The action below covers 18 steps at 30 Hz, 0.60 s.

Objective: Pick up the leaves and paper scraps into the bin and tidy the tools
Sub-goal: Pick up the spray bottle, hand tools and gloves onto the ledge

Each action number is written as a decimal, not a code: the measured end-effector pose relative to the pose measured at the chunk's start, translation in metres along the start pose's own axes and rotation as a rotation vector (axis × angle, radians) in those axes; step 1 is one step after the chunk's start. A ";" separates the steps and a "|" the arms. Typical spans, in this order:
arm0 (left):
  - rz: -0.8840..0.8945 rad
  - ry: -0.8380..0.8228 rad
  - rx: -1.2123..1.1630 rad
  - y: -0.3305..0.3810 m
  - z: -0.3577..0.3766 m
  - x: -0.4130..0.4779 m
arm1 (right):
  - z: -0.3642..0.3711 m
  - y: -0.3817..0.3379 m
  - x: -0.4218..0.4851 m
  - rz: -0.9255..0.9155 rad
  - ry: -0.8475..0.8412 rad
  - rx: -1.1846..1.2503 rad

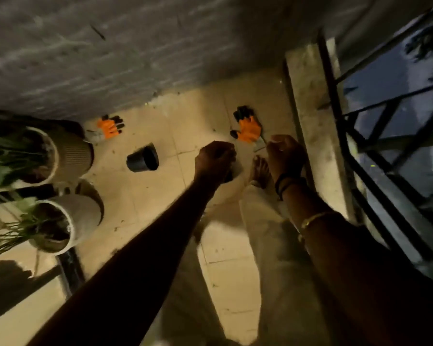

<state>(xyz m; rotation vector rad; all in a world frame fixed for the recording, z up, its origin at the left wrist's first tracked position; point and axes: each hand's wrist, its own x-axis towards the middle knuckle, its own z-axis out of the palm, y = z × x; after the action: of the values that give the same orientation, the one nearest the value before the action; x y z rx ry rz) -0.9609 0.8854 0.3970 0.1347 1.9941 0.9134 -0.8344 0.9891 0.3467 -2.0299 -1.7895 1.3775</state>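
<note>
Barely visible: leaf in right hand grip (blurred).

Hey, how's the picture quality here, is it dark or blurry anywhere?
Head view: dim warm light on the floor tiles, with the grey wall murky. Motion blur smears the left hand and right hand, so their grip is unclear. The orange glove beside the right hand reads well enough. A dark shadow lies lower left, and wide-angle distortion slants the railing.
</note>
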 end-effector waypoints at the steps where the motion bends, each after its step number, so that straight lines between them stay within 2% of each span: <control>1: -0.011 -0.006 -0.007 -0.011 0.008 0.030 | 0.019 0.010 0.024 0.001 -0.014 -0.028; 5: -0.070 -0.083 0.109 -0.077 0.039 0.138 | 0.093 0.067 0.109 0.002 -0.051 -0.186; 10: -0.033 -0.225 0.346 -0.159 0.057 0.230 | 0.176 0.138 0.190 -0.042 -0.074 -0.460; 14: -0.034 -0.213 0.236 -0.208 0.054 0.267 | 0.220 0.183 0.233 0.027 -0.169 -0.618; 16: -0.057 -0.234 0.185 -0.227 0.045 0.274 | 0.247 0.184 0.254 -0.135 -0.215 -0.733; 18: -0.071 -0.252 0.149 -0.242 0.036 0.275 | 0.280 0.176 0.280 -0.428 -0.243 -0.846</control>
<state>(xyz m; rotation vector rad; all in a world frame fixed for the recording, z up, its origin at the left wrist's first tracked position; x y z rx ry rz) -1.0328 0.8481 0.0379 0.2485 1.8178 0.6673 -0.9200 1.0395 -0.0757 -1.5803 -3.0648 0.8235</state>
